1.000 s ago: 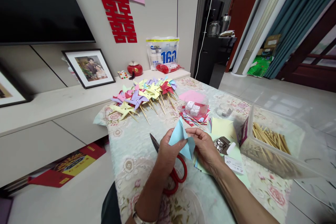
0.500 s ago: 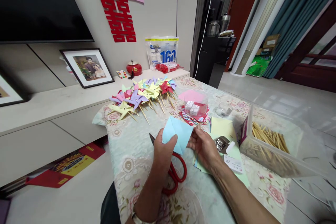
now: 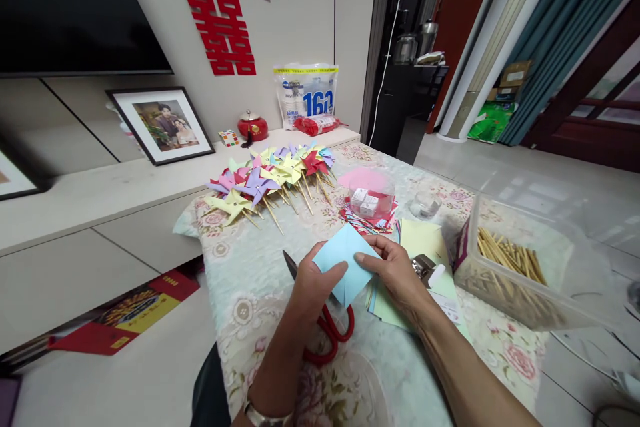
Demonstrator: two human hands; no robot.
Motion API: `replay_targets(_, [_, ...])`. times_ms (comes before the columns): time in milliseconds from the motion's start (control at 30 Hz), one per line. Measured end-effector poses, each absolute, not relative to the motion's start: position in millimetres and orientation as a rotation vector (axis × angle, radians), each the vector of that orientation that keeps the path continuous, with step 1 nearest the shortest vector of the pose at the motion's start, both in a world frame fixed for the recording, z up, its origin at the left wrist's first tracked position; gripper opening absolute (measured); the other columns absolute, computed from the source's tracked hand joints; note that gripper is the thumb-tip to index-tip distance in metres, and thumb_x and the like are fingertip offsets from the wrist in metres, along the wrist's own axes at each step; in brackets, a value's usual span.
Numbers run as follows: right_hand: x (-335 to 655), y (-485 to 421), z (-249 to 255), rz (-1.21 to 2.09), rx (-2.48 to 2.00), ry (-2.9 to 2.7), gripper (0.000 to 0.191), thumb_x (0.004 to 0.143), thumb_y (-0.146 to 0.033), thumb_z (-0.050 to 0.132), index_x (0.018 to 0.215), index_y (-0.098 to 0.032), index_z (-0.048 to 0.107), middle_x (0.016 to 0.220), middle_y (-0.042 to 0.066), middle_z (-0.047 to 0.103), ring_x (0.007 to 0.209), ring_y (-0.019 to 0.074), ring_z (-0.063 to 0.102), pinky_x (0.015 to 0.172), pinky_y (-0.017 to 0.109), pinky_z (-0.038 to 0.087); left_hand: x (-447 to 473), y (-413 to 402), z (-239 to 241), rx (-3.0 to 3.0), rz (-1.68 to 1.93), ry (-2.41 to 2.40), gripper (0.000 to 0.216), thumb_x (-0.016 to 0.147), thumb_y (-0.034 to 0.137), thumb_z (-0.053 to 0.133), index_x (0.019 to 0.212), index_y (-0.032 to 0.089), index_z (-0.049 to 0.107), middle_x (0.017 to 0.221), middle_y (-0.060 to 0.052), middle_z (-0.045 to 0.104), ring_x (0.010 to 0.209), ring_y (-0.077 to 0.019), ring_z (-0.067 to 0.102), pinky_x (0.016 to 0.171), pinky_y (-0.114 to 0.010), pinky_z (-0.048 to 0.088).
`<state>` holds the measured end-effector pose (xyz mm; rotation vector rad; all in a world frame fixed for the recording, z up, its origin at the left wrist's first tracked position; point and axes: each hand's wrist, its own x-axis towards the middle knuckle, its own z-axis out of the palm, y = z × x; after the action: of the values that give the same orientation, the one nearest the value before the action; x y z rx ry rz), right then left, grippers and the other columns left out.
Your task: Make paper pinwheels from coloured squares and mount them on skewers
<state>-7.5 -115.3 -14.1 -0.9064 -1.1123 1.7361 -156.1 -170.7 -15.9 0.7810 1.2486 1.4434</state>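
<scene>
A square of light blue paper (image 3: 345, 255) with crease or cut lines is held over the table between both my hands. My left hand (image 3: 316, 283) grips its left corner, thumb on top. On the right side, my right hand (image 3: 393, 270) pinches the paper with the thumb across its face and the fingers behind. Beneath my left hand lie scissors (image 3: 327, 340) with red handles, partly hidden by the hand and paper. Colourful paper pinwheels (image 3: 257, 185) on wooden sticks are piled at the far left of the table.
A clear plastic bin (image 3: 505, 280) of wooden sticks (image 3: 510, 253) stands at the right. Beside my right hand are stacked paper sheets (image 3: 425, 237) and a small box of metal pieces (image 3: 425, 268). Farther back, a clear round container (image 3: 371, 197) sits on coloured paper scraps, near a small clear dish (image 3: 425, 205).
My right hand has closed from the paper's right edge onto its face, thumb now on top. The blue paper has turned slightly and lies flatter toward me.
</scene>
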Motion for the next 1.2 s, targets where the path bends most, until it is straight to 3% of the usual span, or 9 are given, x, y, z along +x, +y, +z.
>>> replay_targets(200, [-11,-119,-12,1.858,-0.899,-1.121,0.038,0.059,-0.023,0.086,0.094,-0.016,0.071,0.077,0.002,0.077,0.066,0.0178,0.068,0.067,0.03,0.053,-154,-166,-21,0.595,1.585,1.045,0.051,0.061,0.027,0.087,0.104,0.014,0.064,0.092,-0.008,0.076,0.075,-0.0204,0.069,0.071,-0.033,0.055])
replay_targets(433, [-20,-123,-17,1.705,-0.916,-0.97,0.042,0.059,-0.024,0.086,0.097,-0.016,0.073,0.083,0.002,0.078,0.072,0.0174,0.067,0.069,0.028,0.051,-156,-166,-19,0.448,1.628,0.828,0.02,0.076,0.031,0.077,0.09,0.018,0.072,0.086,-0.004,0.072,0.073,-0.0157,0.064,0.069,-0.027,0.054])
replay_targets(533, [-23,-124,-16,1.664,-0.909,-0.881,0.047,0.055,-0.025,0.089,0.098,-0.016,0.072,0.085,0.003,0.079,0.071,0.0178,0.068,0.071,0.029,0.051,-154,-168,-24,0.442,1.585,0.775,0.023,0.078,0.031,0.076,0.096,0.018,0.072,0.092,-0.005,0.071,0.076,-0.0147,0.063,0.065,-0.025,0.052])
replay_targets(633, [-26,-127,-16,1.652,-0.876,-0.819,0.046,0.056,-0.026,0.089,0.097,-0.016,0.072,0.088,0.004,0.079,0.072,0.018,0.069,0.073,0.03,0.052,-146,-170,-26,0.448,1.554,0.771,0.036,0.073,0.029,0.08,0.106,0.017,0.071,0.098,-0.006,0.071,0.078,-0.0148,0.063,0.064,-0.023,0.05])
replay_targets(767, [-33,-131,-20,1.648,-0.837,-0.802,0.041,0.058,-0.025,0.089,0.094,-0.016,0.071,0.086,0.003,0.079,0.071,0.0166,0.068,0.071,0.028,0.052,-131,-170,-24,0.493,1.576,0.865,0.025,0.068,0.03,0.082,0.088,0.018,0.073,0.088,-0.006,0.072,0.071,-0.0165,0.062,0.065,-0.027,0.052])
replay_targets(867, [-37,-136,-21,1.674,-0.827,-0.818,0.041,0.059,-0.025,0.088,0.096,-0.017,0.071,0.085,0.003,0.078,0.072,0.0169,0.068,0.073,0.029,0.052,-126,-169,-21,0.477,1.649,0.906,0.019,0.067,0.03,0.081,0.081,0.02,0.073,0.086,-0.005,0.073,0.077,-0.0207,0.065,0.07,-0.03,0.055])
replay_targets(1033, [-36,-137,-22,1.715,-0.801,-0.941,0.04,0.06,-0.028,0.088,0.095,-0.018,0.071,0.083,0.002,0.076,0.073,0.0176,0.066,0.075,0.031,0.052,-128,-169,-17,0.378,1.758,0.968,0.033,0.064,0.028,0.081,0.095,0.02,0.074,0.1,-0.007,0.076,0.093,-0.0265,0.07,0.081,-0.035,0.057])
replay_targets(1200, [-23,-128,-22,1.339,-0.926,-1.009,0.034,0.069,-0.035,0.083,0.096,-0.019,0.07,0.076,-0.001,0.066,0.065,0.0139,0.058,0.063,0.027,0.047,-134,-168,-16,0.299,1.792,1.081,0.036,0.058,0.027,0.083,0.091,0.016,0.075,0.096,-0.008,0.077,0.088,-0.027,0.071,0.081,-0.036,0.057])
